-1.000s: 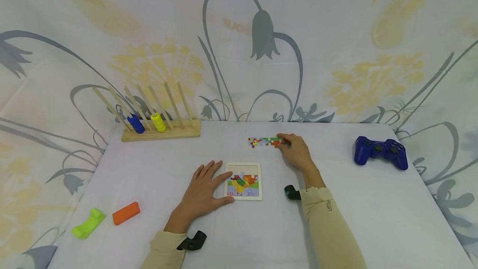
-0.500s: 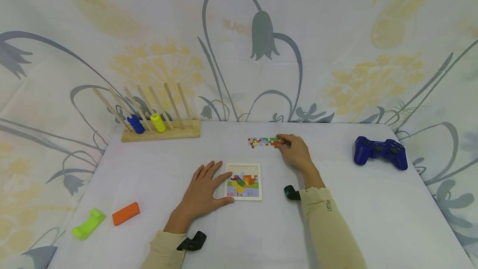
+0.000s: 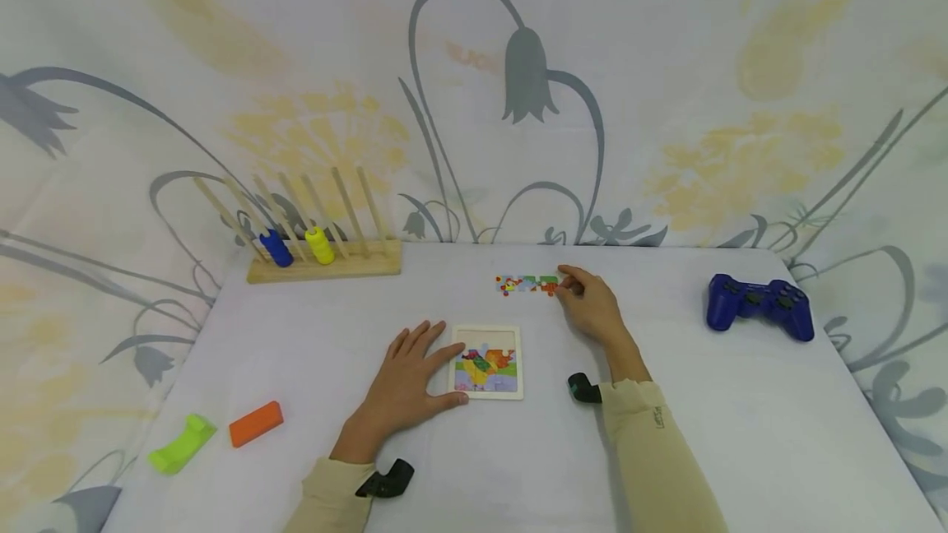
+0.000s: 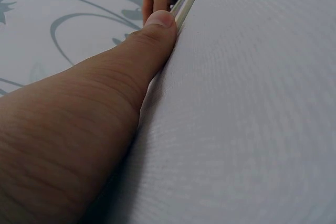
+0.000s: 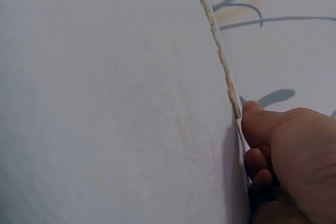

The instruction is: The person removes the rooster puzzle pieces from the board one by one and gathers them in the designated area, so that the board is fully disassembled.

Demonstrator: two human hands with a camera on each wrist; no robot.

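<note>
In the head view, my left hand [image 3: 403, 377] lies with spread fingers at the left side of a square puzzle board [image 3: 522, 364]. Index finger and thumb touch its frame. Pieces forming a colourful bird picture fill the lower part of the board; its upper part shows bare wood. Farther back, a short row of joined puzzle pieces [image 3: 527, 283] lies on the table. My right hand [image 3: 592, 307] pinches the right-end piece of that row between thumb and index finger. From the right wrist, the row appears edge-on, with the thumb [image 5: 257, 121] right at its near end.
A wooden peg rack [image 3: 326, 268] with blue rings [image 3: 276, 248] and yellow rings [image 3: 320, 246] stands at back left. An orange block [image 3: 256, 424] and a lime-green curved block [image 3: 182, 444] lie front left. A blue game controller [image 3: 759, 305] lies at right.
The head view has shifted slightly, so everything sits a little farther right and lower. My right fingertips have eased slightly rightward at the row's end; the left hand stays at the board.
</note>
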